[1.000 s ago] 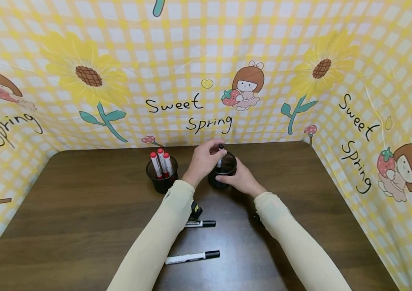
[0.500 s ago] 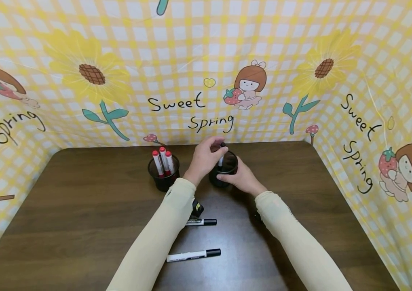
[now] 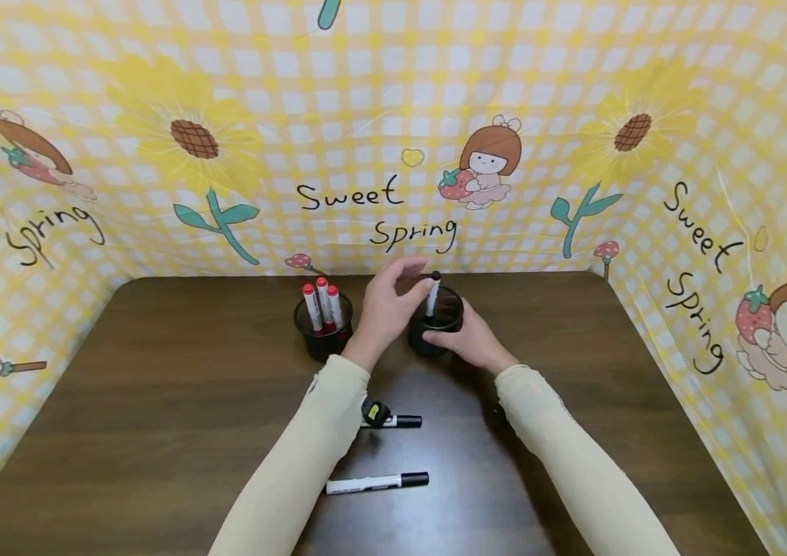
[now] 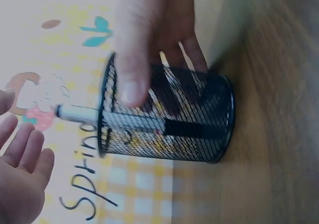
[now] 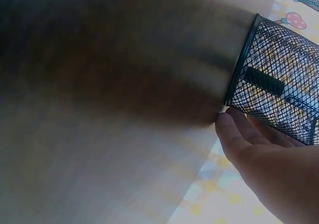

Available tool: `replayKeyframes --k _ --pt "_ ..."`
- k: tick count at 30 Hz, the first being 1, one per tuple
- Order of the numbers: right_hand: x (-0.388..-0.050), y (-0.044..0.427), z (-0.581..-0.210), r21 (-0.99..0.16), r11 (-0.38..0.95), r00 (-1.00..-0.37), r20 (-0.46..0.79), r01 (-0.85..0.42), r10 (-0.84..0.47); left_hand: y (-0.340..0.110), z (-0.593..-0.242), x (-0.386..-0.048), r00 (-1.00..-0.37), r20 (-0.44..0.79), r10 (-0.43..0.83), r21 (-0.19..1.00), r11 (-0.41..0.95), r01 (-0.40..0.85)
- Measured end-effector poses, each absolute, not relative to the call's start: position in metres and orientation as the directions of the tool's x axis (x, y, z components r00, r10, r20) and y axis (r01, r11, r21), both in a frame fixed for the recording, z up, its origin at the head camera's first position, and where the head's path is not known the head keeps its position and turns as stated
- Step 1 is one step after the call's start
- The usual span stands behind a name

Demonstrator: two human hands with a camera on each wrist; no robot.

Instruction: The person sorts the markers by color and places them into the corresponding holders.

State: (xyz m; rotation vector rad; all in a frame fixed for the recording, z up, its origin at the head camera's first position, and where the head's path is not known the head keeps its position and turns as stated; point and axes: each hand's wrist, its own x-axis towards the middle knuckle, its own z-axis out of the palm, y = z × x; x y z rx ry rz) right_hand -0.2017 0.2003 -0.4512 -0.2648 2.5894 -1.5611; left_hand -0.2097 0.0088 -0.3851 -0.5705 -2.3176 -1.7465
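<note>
A black mesh pen holder (image 3: 426, 340) stands at the back of the table with one whiteboard marker (image 3: 432, 300) in it, black end up. In the left wrist view, that marker (image 4: 79, 113) leans inside the mesh, its black cap at the bottom. My right hand (image 3: 473, 338) grips the holder from the right, thumb on the near side and fingers around the back. Beside the marker's top is my left hand (image 3: 393, 305), its fingers loosely bent. The left wrist view shows those fingers apart from the marker.
Left of my left hand stands another mesh holder (image 3: 323, 341) with several red-ended markers (image 3: 323, 303). Two black-capped markers lie nearer: one marker (image 3: 407, 422) partly behind a small black device (image 3: 375, 413) at my left sleeve, another marker (image 3: 375, 483) in front. Patterned cloth (image 3: 261, 154) encloses the table.
My left hand has let go of the marker and moved slightly left of it. The right hand keeps its grip on the holder. The head view has shifted a little.
</note>
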Motion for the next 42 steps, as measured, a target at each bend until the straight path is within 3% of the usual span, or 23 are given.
replayKeyframes --k 5,10,20,33,42 --pt "-0.201 0.199 -0.452 -0.887 0.451 -0.978 0.001 -0.098 -0.209 -0.016 -0.384 -0.18 -0.918 0.319 0.235 0.901 0.225 0.371" --pt "-0.2 0.201 -0.449 -0.874 0.481 -0.982 -0.024 -0.072 -0.19 -0.047 -0.389 -0.157 -0.924 0.143 0.354 0.902 0.337 0.269" --pt "-0.198 0.201 -0.446 -0.868 0.495 -0.976 -0.078 -0.033 -0.202 -0.116 -0.416 -0.124 -0.856 -0.116 0.504 0.841 0.508 0.186" --pt "-0.198 0.202 -0.449 -0.876 0.481 -0.976 -0.069 -0.039 -0.205 -0.134 -0.454 -0.102 -0.84 -0.112 0.53 0.825 0.521 0.218" --pt "-0.199 0.202 -0.45 -0.869 0.493 -0.979 -0.061 -0.043 -0.193 -0.131 -0.459 -0.098 -0.848 -0.068 0.526 0.722 0.612 0.322"
